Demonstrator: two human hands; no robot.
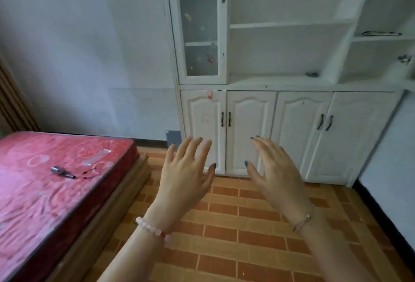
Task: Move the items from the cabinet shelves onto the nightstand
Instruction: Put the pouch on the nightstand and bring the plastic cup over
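items sit on cabinet (292, 84) shelves: small dark item (312, 74) on lower ledge, flat item (380, 33) on right upper shelf, small metal item (405, 58) on shelf below. left hand (186, 174) and right hand (276, 169) both spread, empty, raised before lower doors (251, 133), well apart from shelves. nightstand not in view. recommended: step closer, take ledge item first, pinch from above, one item per hand.

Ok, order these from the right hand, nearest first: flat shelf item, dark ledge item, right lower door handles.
From the right hand:
1. Right lower door handles, just above, to its right.
2. Dark ledge item, higher up, centre-right.
3. Flat shelf item, highest, far right.
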